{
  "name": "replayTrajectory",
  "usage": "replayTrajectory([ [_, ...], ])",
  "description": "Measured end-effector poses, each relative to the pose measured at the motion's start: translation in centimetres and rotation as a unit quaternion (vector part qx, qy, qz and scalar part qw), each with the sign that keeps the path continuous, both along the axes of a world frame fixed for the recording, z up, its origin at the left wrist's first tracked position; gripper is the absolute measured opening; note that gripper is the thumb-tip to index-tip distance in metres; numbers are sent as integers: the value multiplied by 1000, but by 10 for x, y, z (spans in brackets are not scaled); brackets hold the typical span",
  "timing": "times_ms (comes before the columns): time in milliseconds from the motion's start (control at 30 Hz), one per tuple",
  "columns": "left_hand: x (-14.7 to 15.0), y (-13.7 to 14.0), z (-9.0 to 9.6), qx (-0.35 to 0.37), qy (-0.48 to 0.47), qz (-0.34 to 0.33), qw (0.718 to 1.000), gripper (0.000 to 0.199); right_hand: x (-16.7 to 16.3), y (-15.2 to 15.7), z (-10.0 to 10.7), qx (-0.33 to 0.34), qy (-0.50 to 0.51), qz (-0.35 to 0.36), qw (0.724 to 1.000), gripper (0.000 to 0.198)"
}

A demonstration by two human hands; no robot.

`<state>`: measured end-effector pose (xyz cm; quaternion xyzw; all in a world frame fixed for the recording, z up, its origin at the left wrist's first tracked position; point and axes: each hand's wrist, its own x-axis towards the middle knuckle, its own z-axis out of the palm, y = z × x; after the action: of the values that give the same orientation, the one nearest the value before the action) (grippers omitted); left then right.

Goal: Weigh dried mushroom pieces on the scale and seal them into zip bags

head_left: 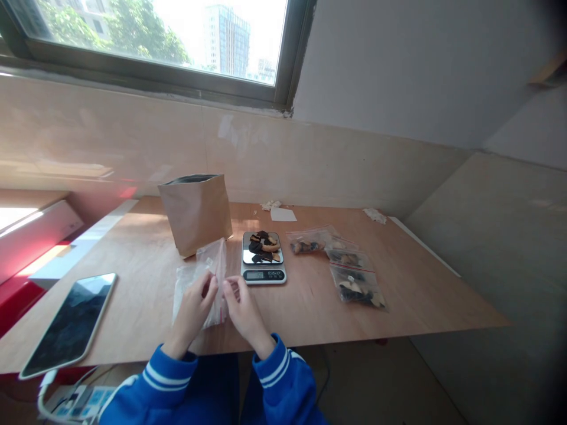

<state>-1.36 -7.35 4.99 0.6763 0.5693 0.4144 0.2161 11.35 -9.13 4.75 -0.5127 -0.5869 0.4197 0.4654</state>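
Note:
My left hand (198,302) and my right hand (241,307) pinch a clear zip bag (215,255) between them, fingertips close together at its right edge. The bag stands out over more clear plastic bags (181,277) lying on the table. Just beyond my right hand sits a kitchen scale (264,276) with a small display. Dark and pale dried slices (264,247) are heaped on its shiny plate. A brown paper pouch (195,212) stands upright with its top open behind the plastic bags.
Several filled zip bags of dried slices (358,289) lie right of the scale. A tablet (71,324) with a plugged cable rests at the left front edge. Toward the wall are a white paper (283,214) and crumpled white scraps (374,216). The wooden table (305,319) ends before my lap.

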Motion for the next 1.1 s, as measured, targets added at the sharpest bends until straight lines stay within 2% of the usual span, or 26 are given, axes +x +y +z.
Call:
replayTrajectory([
  [67, 6, -6, 12, 12, -34, -18, 999, 31, 6, 8, 8, 1, 9, 20, 1000, 30],
  [100, 7, -8, 18, 23, -46, 1, 999, 31, 12, 13, 12, 6, 7, 19, 1000, 31],
  [200, 5, -11, 32, 61, -65, 123, 988, 27, 36, 26, 22, 7, 27, -13, 1000, 37],
  [267, 4, -10, 41, 79, -66, 167, 981, 25, 54, 33, 27, 8, 38, 0, 999, 39],
  [333, 6, -5, 50, 85, -58, 160, 982, 25, 70, 39, 32, 25, 23, 45, 998, 37],
  [400, 10, 4, 57, 76, -51, 144, 985, 26, 85, 44, 34, 57, -17, 51, 997, 33],
  [467, 15, 18, 61, 56, -45, 133, 988, 27, 99, 49, 31, 107, -86, -3, 991, 29],
  [533, 19, 34, 62, 32, -39, 127, 991, 27, 112, 55, 22, 157, -171, -60, 971, 23],
  [633, 26, 57, 57, -2, -17, 127, 992, 29, 125, 62, 5, 191, -259, -53, 945, 21],
  [767, 36, 78, 37, -28, 1, 136, 990, 33, 132, 66, -10, 202, -304, -14, 931, 28],
  [967, 42, 87, 0, 37, -71, 138, 987, 34, 135, 72, -21, 195, -331, 3, 923, 31],
  [1100, 40, 88, -12, 49, -133, 131, 981, 35, 135, 74, -25, 199, -335, -1, 921, 27],
])
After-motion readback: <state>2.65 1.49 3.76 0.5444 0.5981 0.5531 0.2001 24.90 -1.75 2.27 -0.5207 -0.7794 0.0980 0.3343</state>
